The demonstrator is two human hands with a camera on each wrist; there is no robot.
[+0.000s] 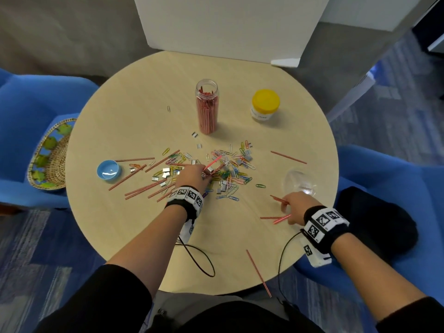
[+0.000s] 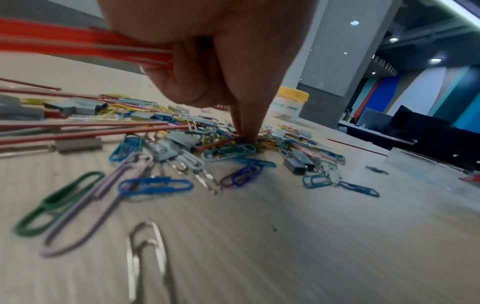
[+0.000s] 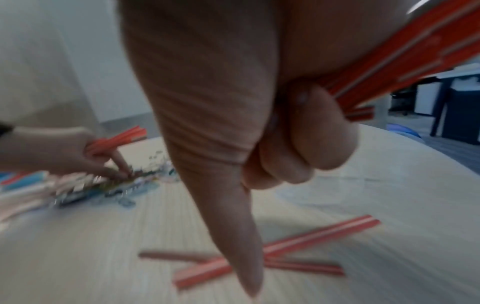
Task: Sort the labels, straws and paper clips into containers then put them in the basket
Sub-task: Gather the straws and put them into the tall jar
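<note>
A heap of coloured paper clips point(image 1: 230, 174) mixed with small silver labels point(image 1: 165, 172) and red striped straws point(image 1: 144, 186) covers the middle of the round table point(image 1: 144, 97). My left hand point(image 1: 194, 175) grips a bundle of red straws point(image 2: 103, 47). Its index finger point(image 2: 249, 127) pokes down into the clip heap. My right hand point(image 1: 294, 205) holds a few red straws point(image 3: 415, 57) in curled fingers. Its index finger point(image 3: 244, 236) points down at two crossed straws point(image 1: 276, 218) on the table.
A tall clear jar point(image 1: 207, 106) filled with red straws stands at the back, with a yellow-lidded tub point(image 1: 265, 105) to its right. A blue lid point(image 1: 108, 170) lies left, a clear container point(image 1: 299, 181) right. A woven basket point(image 1: 50, 155) sits on the blue chair. Loose straws point(image 1: 258, 272) lie near the front edge.
</note>
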